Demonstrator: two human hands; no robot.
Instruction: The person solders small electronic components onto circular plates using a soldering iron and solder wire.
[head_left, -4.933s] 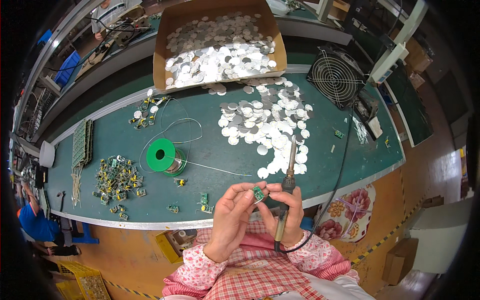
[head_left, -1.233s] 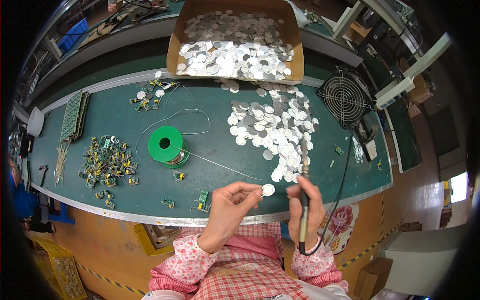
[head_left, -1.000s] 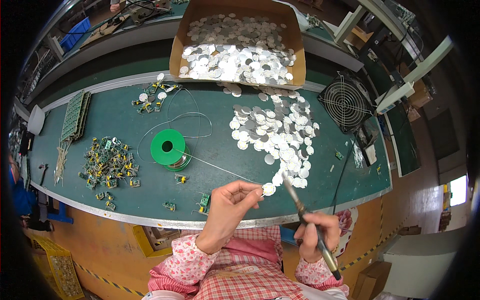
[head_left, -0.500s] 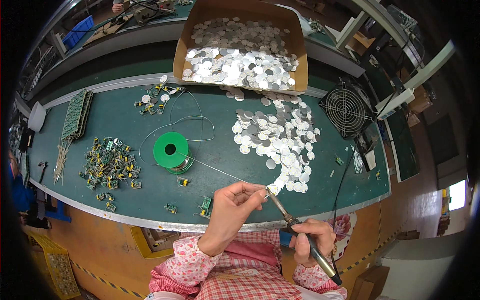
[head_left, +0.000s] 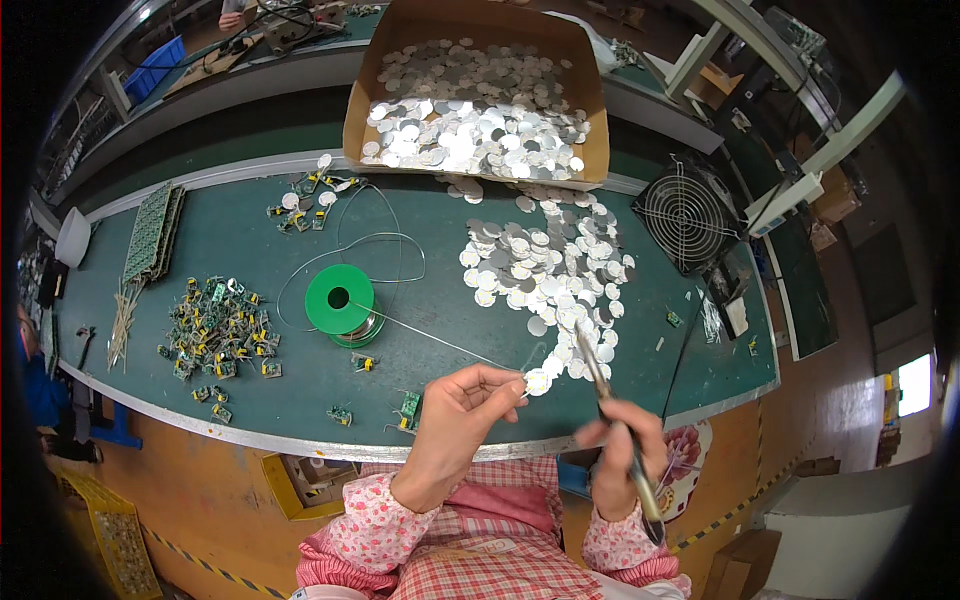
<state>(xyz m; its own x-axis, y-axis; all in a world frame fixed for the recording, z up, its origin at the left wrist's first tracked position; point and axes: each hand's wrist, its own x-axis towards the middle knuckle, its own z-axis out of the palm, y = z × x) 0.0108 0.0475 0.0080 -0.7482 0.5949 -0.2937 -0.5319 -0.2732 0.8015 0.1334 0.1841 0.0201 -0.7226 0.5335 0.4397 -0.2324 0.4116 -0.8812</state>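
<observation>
My left hand [head_left: 458, 415] is closed in a pinch near the table's front edge. Between its thumb and forefinger runs thin solder wire [head_left: 440, 340], drawn from a green spool [head_left: 340, 305]. Right at those fingertips is a round white disc [head_left: 539, 381]; whether the fingers also grip it, I cannot tell. A soldering iron [head_left: 594, 362] is held in my right hand [head_left: 628, 450], which is blurred. Its tip points away from me, over the spread of silvery-white discs [head_left: 550, 260].
A cardboard box [head_left: 600, 130] of discs stands at the back. At left lie a heap of small circuit boards [head_left: 215, 330] and stacked green panels [head_left: 152, 232]. A black fan [head_left: 688, 215] stands at right, and the iron's cord [head_left: 683, 365] crosses the table.
The soldering iron has lifted off the fingertips and swung away and to the right, over the discs. My left hand has barely moved; the disc beside it now shows apart from the pile.
</observation>
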